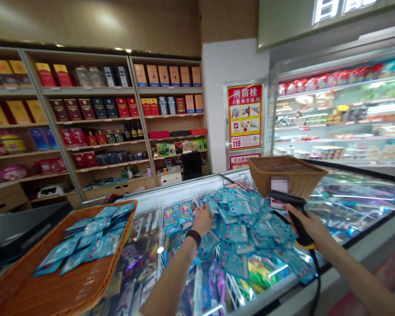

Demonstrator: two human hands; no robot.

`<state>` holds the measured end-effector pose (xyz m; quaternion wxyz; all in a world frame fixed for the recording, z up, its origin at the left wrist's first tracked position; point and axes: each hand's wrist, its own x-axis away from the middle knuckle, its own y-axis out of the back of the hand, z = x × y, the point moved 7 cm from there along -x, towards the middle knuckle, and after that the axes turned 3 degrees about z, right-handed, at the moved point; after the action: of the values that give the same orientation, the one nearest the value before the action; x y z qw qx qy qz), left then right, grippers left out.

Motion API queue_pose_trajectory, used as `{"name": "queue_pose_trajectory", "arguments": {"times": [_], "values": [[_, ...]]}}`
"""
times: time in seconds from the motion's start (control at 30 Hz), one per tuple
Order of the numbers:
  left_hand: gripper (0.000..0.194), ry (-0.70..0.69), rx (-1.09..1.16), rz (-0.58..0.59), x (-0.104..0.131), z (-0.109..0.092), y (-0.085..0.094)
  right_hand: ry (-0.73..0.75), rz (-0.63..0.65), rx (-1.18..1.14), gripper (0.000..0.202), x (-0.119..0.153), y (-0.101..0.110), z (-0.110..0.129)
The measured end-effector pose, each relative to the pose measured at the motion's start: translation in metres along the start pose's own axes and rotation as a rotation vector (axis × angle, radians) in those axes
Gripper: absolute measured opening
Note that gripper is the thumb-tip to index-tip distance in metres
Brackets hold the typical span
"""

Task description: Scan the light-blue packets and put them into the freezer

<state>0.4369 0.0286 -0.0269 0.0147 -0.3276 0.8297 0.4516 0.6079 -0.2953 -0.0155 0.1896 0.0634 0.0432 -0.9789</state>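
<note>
A large heap of blue snack packets [238,232] is spread over the glass top of a chest freezer. My left hand [203,218], with a dark beaded bracelet on the wrist, lies at the heap's left edge. Its fingers are a little apart and touch the packets; no packet is visibly gripped. Wrapped round the handle of a black barcode scanner [299,221] is my right hand [304,224]. The scanner's head is above the heap's right side, pointing left, and its cable hangs down. More blue packets [102,230] lie in an orange wicker basket [95,281] on the left.
A tan wicker basket [260,175] stands at the back right of the freezer [335,250]. Wrapped goods show beneath its glass. A dark counter device [26,232] is beyond the orange basket. Stocked shelves [95,90] and a lit refrigerated display [342,116] stand behind.
</note>
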Motion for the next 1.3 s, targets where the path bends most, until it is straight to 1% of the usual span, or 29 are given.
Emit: {"name": "queue_pose_trajectory", "arguments": {"times": [0.07,0.1,0.17,0.2,0.27,0.33,0.43,0.53,0.6,0.67,0.7,0.77,0.8,0.83,0.9,0.97,1.0,1.03,1.13,1.23,1.27,1.3], "values": [[0.049,0.015,-0.288,0.013,0.008,-0.007,0.008,-0.008,0.004,0.010,0.047,0.001,-0.003,-0.001],[0.052,0.030,-0.370,0.039,0.013,-0.008,0.013,-0.008,0.013,0.010,0.047,0.003,-0.008,-0.001],[0.053,0.046,-0.432,0.078,0.021,-0.005,0.027,-0.008,0.045,-0.001,0.047,0.007,-0.025,0.003],[0.052,0.055,-0.440,0.083,0.024,-0.001,0.038,-0.014,0.071,-0.010,0.048,0.009,-0.037,0.005],[0.052,0.089,-0.450,0.054,0.031,0.015,0.065,-0.033,0.126,-0.018,0.049,0.013,-0.063,0.008],[0.051,0.158,-0.473,-0.004,0.040,0.042,0.100,-0.039,0.189,-0.030,0.047,0.016,-0.091,0.012],[0.050,0.283,-0.529,-0.087,0.064,0.095,0.161,-0.046,0.281,-0.084,0.044,0.023,-0.135,0.015],[0.050,0.405,-0.611,-0.129,0.102,0.147,0.222,-0.086,0.367,-0.115,0.047,0.036,-0.182,0.014],[0.050,0.521,-0.662,-0.133,0.132,0.178,0.257,-0.100,0.438,-0.120,0.048,0.049,-0.214,0.014],[0.050,0.641,-0.695,-0.134,0.162,0.202,0.285,-0.106,0.507,-0.126,0.049,0.065,-0.246,0.012],[0.049,0.690,-0.705,-0.135,0.175,0.212,0.295,-0.111,0.539,-0.129,0.050,0.073,-0.262,0.010],[0.048,0.749,-0.719,-0.137,0.194,0.224,0.308,-0.120,0.608,-0.137,0.051,0.091,-0.290,0.004],[0.048,0.747,-0.722,-0.137,0.199,0.228,0.310,-0.125,0.646,-0.144,0.051,0.099,-0.303,-0.001],[0.048,0.716,-0.717,-0.131,0.201,0.229,0.310,-0.128,0.683,-0.157,0.051,0.108,-0.315,-0.007],[0.050,0.600,-0.685,-0.102,0.196,0.228,0.302,-0.137,0.741,-0.191,0.050,0.122,-0.333,-0.020],[0.055,0.503,-0.642,-0.063,0.189,0.225,0.291,-0.134,0.777,-0.218,0.049,0.131,-0.344,-0.032],[0.058,0.492,-0.627,-0.051,0.186,0.226,0.286,-0.128,0.798,-0.215,0.049,0.134,-0.347,-0.037],[0.061,0.509,-0.621,-0.047,0.185,0.227,0.284,-0.117,0.816,-0.205,0.049,0.136,-0.348,-0.042],[0.062,0.599,-0.618,-0.080,0.189,0.231,0.286,-0.116,0.861,-0.152,0.053,0.137,-0.347,-0.049],[0.054,0.665,-0.604,-0.114,0.197,0.231,0.295,-0.142,0.810,-0.145,0.055,0.135,-0.338,-0.049],[0.049,0.678,-0.581,-0.149,0.199,0.230,0.299,-0.146,0.781,-0.150,0.054,0.135,-0.335,-0.048],[0.044,0.682,-0.539,-0.210,0.200,0.227,0.303,-0.146,0.757,-0.154,0.052,0.135,-0.333,-0.047]]}}
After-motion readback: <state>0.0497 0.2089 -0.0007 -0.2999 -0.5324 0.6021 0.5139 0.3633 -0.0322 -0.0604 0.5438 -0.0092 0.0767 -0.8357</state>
